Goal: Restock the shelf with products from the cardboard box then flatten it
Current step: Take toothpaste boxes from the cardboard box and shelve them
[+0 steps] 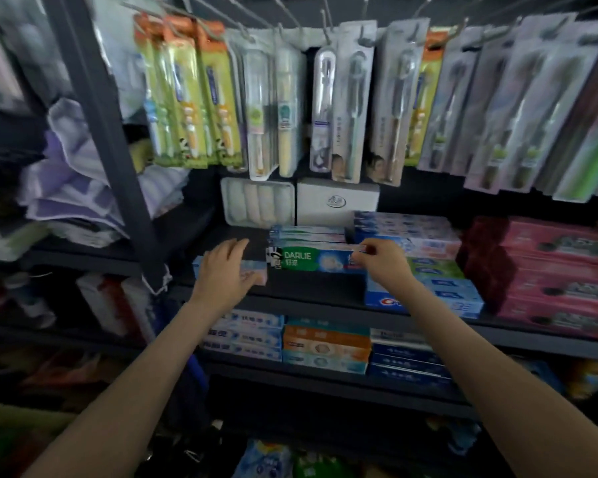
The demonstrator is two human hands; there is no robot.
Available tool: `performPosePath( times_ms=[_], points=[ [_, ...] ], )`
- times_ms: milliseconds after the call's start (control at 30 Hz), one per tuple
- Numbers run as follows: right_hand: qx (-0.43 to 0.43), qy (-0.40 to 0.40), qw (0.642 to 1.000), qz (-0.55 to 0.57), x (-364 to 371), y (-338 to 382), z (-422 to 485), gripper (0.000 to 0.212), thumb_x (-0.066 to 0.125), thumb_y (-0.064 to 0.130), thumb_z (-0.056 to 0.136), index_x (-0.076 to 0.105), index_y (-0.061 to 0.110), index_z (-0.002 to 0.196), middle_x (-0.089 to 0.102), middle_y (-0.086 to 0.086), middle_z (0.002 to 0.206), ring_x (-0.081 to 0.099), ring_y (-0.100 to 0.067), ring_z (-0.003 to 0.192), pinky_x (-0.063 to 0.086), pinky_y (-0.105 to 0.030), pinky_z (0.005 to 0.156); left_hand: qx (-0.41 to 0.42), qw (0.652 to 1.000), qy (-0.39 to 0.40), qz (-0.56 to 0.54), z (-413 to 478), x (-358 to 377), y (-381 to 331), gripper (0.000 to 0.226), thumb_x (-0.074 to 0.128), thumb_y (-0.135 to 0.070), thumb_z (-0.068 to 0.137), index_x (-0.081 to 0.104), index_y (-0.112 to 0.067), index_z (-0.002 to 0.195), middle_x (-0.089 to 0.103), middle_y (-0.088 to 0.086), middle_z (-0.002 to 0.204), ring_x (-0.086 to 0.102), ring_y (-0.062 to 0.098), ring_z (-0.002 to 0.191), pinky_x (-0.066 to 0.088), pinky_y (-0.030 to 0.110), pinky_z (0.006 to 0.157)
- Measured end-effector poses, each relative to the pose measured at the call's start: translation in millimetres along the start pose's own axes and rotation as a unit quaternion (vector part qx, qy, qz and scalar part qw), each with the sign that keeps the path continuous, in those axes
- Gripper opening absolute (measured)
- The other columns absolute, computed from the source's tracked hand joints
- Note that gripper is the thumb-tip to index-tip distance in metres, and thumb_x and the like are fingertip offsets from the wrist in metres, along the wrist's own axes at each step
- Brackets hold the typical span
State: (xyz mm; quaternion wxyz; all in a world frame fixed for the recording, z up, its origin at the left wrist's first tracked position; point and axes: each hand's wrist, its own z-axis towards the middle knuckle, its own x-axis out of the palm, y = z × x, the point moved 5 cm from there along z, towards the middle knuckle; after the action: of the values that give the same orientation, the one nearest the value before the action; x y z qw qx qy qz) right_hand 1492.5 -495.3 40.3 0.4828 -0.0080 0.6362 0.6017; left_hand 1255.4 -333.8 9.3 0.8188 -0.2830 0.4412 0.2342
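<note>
At the left of the frame, folded purple cloths (66,188) lie piled behind a dark post. Toothbrush packs (353,115) hang in a row across the top. At centre left, the left hand (227,267) lies flat with straight fingers on a pale blue box (256,272) at the front of the shelf (311,281). Just right of it lies a green toothpaste box (311,259), atop a low stack. The right hand (384,262) pinches its right end with curled fingers. Blue toothpaste boxes (442,294) are stacked under that wrist, and pink boxes (560,281) fill the right edge.
</note>
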Motion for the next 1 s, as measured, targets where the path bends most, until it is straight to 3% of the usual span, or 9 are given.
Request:
performPosePath(
  times_ms=[133, 267, 367, 500, 633, 767, 833, 900, 1000],
  points=[
    [0.002, -0.012, 0.998, -0.067, 11, -6, 15, 0.013, 0.063, 0.014, 0.089, 0.058, 0.008, 0.078, 0.055, -0.003, 0.069, 0.052, -0.021, 0.072, 0.037, -0.026, 0.054, 0.020, 0.998, 0.057, 0.012, -5, 22, 30, 0.050, 0.050, -0.039, 0.095, 0.042, -0.024, 0.142, 0.035, 0.013, 0.149, 0.030, 0.032, 0.139, 0.024, 0.053, 0.111],
    [0.005, 0.010, 0.990, -0.141, 36, -5, 33, 0.023, 0.064, 0.014, 0.087, 0.062, -0.002, 0.104, 0.061, -0.019, 0.102, 0.057, -0.033, 0.092, 0.044, -0.034, 0.076, 0.012, 0.991, 0.130, 0.005, -5, 46, 40, 0.048, 0.043, -0.042, 0.098, 0.035, -0.031, 0.144, 0.026, 0.005, 0.153, 0.021, 0.025, 0.142, 0.019, 0.052, 0.114],
    [0.003, 0.034, 0.963, -0.269, 52, -3, 40, 0.029, 0.058, 0.018, 0.091, 0.056, 0.000, 0.114, 0.052, -0.018, 0.118, 0.050, -0.033, 0.109, 0.042, -0.036, 0.088, 0.002, 0.991, 0.124, -0.053, -4, 52, 49, 0.047, 0.047, -0.036, 0.097, 0.035, -0.032, 0.143, 0.025, 0.006, 0.152, 0.017, 0.025, 0.143, 0.025, 0.053, 0.111],
    [-0.004, 0.028, 0.890, -0.456, 64, -4, 41, 0.036, 0.050, 0.020, 0.095, 0.050, 0.006, 0.128, 0.048, -0.013, 0.130, 0.041, -0.031, 0.123, 0.034, -0.038, 0.102, 0.003, 0.992, 0.119, -0.050, -5, 57, 54, 0.049, 0.047, -0.031, 0.098, 0.033, -0.031, 0.145, 0.022, 0.006, 0.154, 0.013, 0.026, 0.144, 0.025, 0.054, 0.112],
    [-0.008, 0.001, 0.863, -0.505, 66, -7, 35, 0.038, 0.052, 0.024, 0.095, 0.050, 0.008, 0.129, 0.041, -0.012, 0.136, 0.034, -0.031, 0.127, 0.029, -0.039, 0.105, 0.001, 0.990, 0.131, -0.049, -11, 63, 53, 0.055, 0.045, -0.032, 0.099, 0.022, -0.034, 0.148, 0.010, 0.004, 0.158, 0.001, 0.025, 0.146, 0.018, 0.057, 0.113],
    [-0.023, -0.034, 0.858, -0.513, 62, -8, 27, 0.037, 0.049, 0.013, 0.091, 0.049, 0.007, 0.127, 0.039, -0.012, 0.136, 0.033, -0.032, 0.124, 0.029, -0.040, 0.103, -0.017, 0.994, 0.107, -0.026, -19, 65, 39, 0.063, 0.043, -0.035, 0.099, 0.008, -0.032, 0.152, -0.009, 0.005, 0.160, -0.012, 0.024, 0.146, 0.001, 0.054, 0.115],
    [-0.034, -0.049, 0.861, -0.505, 60, -7, 21, 0.037, 0.049, 0.011, 0.090, 0.048, 0.006, 0.127, 0.038, -0.013, 0.135, 0.032, -0.033, 0.124, 0.028, -0.041, 0.102, -0.017, 0.996, 0.080, -0.029, -25, 64, 28, 0.065, 0.048, -0.032, 0.097, 0.014, -0.025, 0.152, -0.003, 0.011, 0.159, -0.005, 0.030, 0.146, 0.002, 0.054, 0.115],
    [-0.039, -0.063, 0.871, -0.485, 58, -5, 13, 0.037, 0.047, 0.011, 0.092, 0.048, 0.005, 0.128, 0.038, -0.014, 0.136, 0.030, -0.034, 0.126, 0.026, -0.043, 0.103, 0.005, 0.997, 0.043, -0.063, -32, 62, 11, 0.059, 0.057, -0.024, 0.093, 0.034, -0.012, 0.146, 0.020, 0.019, 0.154, 0.017, 0.038, 0.143, 0.020, 0.057, 0.114],
    [-0.068, -0.076, 0.884, -0.455, 57, -5, -10, 0.035, 0.048, 0.014, 0.094, 0.049, 0.004, 0.128, 0.044, -0.016, 0.133, 0.036, -0.036, 0.123, 0.029, -0.044, 0.100, 0.034, 0.993, 0.035, -0.112, -44, 60, -22, 0.050, 0.052, -0.022, 0.095, 0.040, -0.007, 0.141, 0.031, 0.014, 0.150, 0.031, 0.030, 0.138, 0.034, 0.041, 0.109]
  ],
)
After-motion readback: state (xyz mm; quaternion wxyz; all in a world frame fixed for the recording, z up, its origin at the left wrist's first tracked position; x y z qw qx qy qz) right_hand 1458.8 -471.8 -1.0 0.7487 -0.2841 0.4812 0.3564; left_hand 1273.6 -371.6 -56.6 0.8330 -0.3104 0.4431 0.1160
